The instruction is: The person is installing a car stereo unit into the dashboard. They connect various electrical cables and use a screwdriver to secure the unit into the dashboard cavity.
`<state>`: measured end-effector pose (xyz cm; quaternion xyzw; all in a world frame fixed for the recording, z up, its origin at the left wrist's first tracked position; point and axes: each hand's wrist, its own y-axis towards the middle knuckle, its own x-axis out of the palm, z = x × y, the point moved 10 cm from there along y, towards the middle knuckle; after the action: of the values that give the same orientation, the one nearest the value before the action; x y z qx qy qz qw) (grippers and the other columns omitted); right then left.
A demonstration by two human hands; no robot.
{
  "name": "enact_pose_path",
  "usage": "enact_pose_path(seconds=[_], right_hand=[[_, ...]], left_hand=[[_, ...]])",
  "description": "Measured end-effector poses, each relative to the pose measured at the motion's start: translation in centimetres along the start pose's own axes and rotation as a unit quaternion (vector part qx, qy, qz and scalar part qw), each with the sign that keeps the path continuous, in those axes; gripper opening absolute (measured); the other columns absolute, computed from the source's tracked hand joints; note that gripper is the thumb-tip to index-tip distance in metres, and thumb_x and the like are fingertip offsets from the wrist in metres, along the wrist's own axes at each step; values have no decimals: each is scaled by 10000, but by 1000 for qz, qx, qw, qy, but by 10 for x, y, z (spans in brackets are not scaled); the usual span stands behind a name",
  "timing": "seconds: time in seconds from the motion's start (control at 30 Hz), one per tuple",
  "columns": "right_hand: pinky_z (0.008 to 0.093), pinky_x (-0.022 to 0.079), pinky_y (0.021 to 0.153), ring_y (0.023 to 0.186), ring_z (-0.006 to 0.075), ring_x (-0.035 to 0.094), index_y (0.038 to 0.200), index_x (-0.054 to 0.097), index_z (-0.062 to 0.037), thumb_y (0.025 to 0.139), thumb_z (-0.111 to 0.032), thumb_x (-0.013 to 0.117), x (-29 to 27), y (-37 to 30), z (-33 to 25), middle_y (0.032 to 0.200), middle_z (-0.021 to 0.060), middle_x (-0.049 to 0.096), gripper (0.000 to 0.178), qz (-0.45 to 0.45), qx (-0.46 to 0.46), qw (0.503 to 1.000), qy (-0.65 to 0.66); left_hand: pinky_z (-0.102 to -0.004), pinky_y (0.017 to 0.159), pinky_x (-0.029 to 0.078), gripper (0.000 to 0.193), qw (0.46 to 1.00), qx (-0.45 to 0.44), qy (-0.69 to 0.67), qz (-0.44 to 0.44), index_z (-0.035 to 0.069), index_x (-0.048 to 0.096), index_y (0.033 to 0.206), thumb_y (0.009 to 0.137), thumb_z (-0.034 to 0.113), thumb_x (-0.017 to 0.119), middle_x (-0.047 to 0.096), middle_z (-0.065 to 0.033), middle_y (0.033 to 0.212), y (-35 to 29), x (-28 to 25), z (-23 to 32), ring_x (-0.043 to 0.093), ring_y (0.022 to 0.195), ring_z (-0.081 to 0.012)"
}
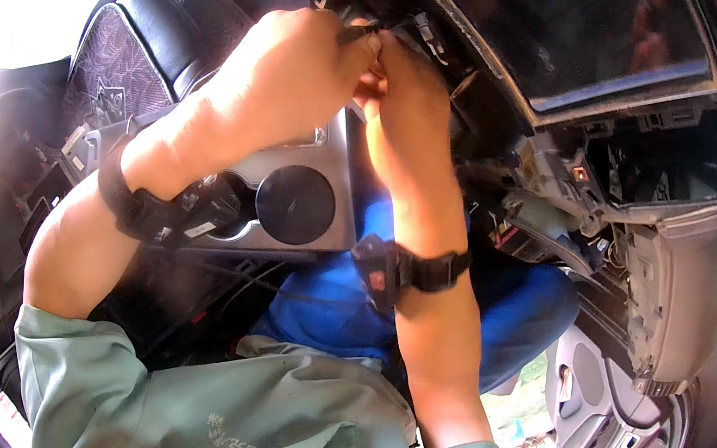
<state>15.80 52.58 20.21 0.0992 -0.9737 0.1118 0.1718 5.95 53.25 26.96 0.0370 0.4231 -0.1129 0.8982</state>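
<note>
My left hand and my right hand meet at the top centre, in front of the opened dashboard. Both are closed, fingertips pinched together. A small dark piece shows between them, mostly hidden by the fingers; its kind is unclear. Just below the hands lies the grey centre console, with a round black disc set in it. Black straps with a small device sit on both forearms.
A large dark glossy panel in a frame fills the upper right. Exposed brackets and dark openings lie below it. A black car seat stands at the left. At the lower right is a grey door panel. My knees in blue trousers are under the dashboard.
</note>
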Motion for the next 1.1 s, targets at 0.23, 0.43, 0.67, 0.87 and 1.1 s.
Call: enact_pose_path(seconds=[0.23,0.43,0.67,0.87,1.1], right_hand=[[362,489,998,1092,198,646,1155,650,-33,1083,-266,470,9,12,26,1154,98,698,303,-11,85,959,270],[361,461,1033,1101,255,626,1103,586,37,1077,-195,467,38,20,25,1138,158,669,262,-73,79,843,526],[343,462,605,658,200,561,838,583,13,946,-159,619,5,12,8,748,91,575,206,143,107,967,179],[349,486,604,655,200,588,871,629,7,945,-187,650,6,22,23,776,102,625,209,122,126,963,203],[360,553,775,849,233,684,1040,627,3,994,-184,604,10,35,41,982,146,713,194,40,112,933,341]], left_hand=[[-310,501,465,460,985,-129,-113,11,-67,690,887,990,377,629,650,-61,665,0,1,-11,625,565,-143],[-249,349,220,413,925,-284,-248,53,79,603,684,957,383,668,454,30,527,-16,10,-37,353,379,-62],[-202,292,205,342,715,-409,-566,-30,128,524,743,1007,336,583,385,54,504,-27,47,-27,295,337,-45],[-291,357,348,347,898,-327,-292,-24,71,619,892,1006,396,580,511,-21,531,-29,27,-54,477,388,-154],[-422,608,560,278,900,125,407,99,56,609,1046,1003,329,583,684,-146,790,-21,-7,26,707,741,-348]])
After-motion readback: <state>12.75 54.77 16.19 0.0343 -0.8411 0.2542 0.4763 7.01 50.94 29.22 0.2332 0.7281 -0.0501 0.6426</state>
